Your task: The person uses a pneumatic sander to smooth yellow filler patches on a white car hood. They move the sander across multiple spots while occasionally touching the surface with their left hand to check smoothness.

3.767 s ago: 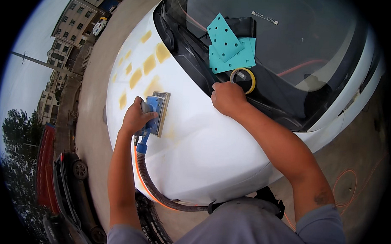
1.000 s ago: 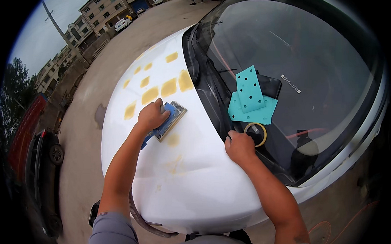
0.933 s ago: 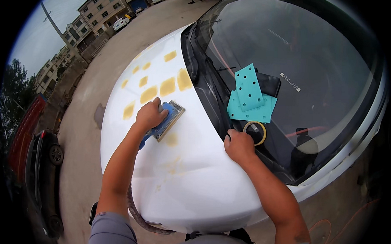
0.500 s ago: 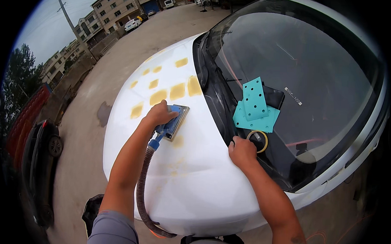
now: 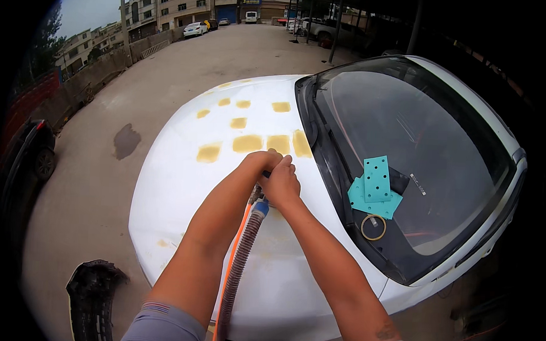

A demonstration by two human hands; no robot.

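Over the middle of a white car hood (image 5: 181, 203), both my hands are closed around a sander, most of which they hide. Its blue hose fitting (image 5: 261, 207) shows below them. From that fitting a ribbed grey-brown hose (image 5: 241, 259) runs back toward me, with a thin orange hose (image 5: 233, 247) alongside. My left hand (image 5: 260, 162) lies on the far side of the grip, and my right hand (image 5: 283, 183) overlaps it from the right. Several yellowish filler patches (image 5: 247, 144) lie on the hood just beyond my hands.
On the windshield (image 5: 395, 108) rest turquoise perforated sanding sheets (image 5: 377, 174) and a tape roll (image 5: 363, 228). A dark detached car part (image 5: 93, 296) lies on the ground at lower left. A black car (image 5: 42, 156) stands at the left, with buildings (image 5: 182, 8) at the back.
My right hand has left the hood's edge near the windshield and joined my left hand at the sander. The view has shifted, and the orange hose now shows beside the ribbed one.
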